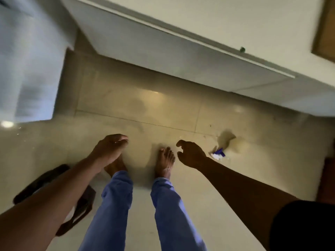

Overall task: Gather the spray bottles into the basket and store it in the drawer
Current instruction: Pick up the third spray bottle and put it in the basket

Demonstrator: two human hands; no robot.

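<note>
— Both sets of fingers hang loosely curled and hold nothing: our left hand [110,147], our right hand [190,153].

— Where are the spray bottles, the basket, the drawer?

— None shows. We see only bare feet on the floor [126,109], a wrapper scrap [219,153], white cabinets [163,42].

— So we cannot tell how far along we are.

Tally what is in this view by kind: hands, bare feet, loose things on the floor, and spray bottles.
Hands: 2, left hand and right hand, both empty
Bare feet: 2, one clear, the other partly behind the left hand
Loose floor items: 2, a dark strapped item and a blue-and-white scrap
Spray bottles: 0
Total: 6
</note>
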